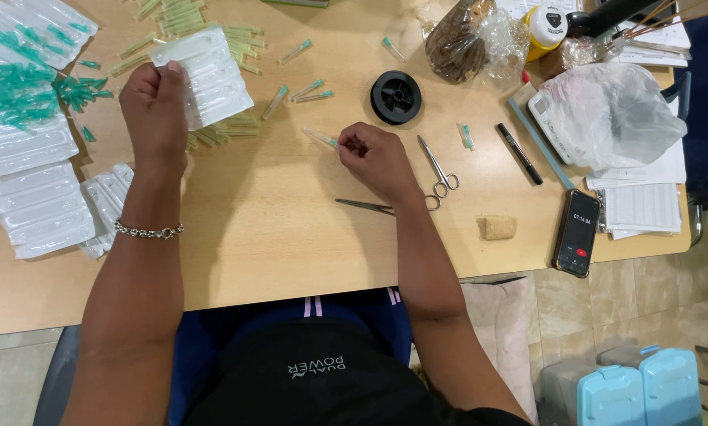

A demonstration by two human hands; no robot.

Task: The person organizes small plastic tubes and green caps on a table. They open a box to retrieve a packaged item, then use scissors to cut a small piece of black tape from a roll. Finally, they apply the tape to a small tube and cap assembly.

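My left hand [155, 106] grips a white blister strip of packets [208, 75] and holds it up over the wooden table [275, 229]. My right hand [374, 154] pinches a thin clear tube with a green tip [320, 138] between its fingertips, just above the tabletop. Several more green-tipped tubes [307, 91] lie scattered between and beyond the two hands. A pile of green caps [23, 87] lies on white blister packs at the far left.
Scissors [439, 170] and tweezers [366, 206] lie just right of my right hand. A black spool [396, 97], a black pen [519, 153], a phone [578, 233], a cork piece [499, 228] and plastic bags [606, 110] sit to the right. Stacked white packs [42, 209] line the left edge.
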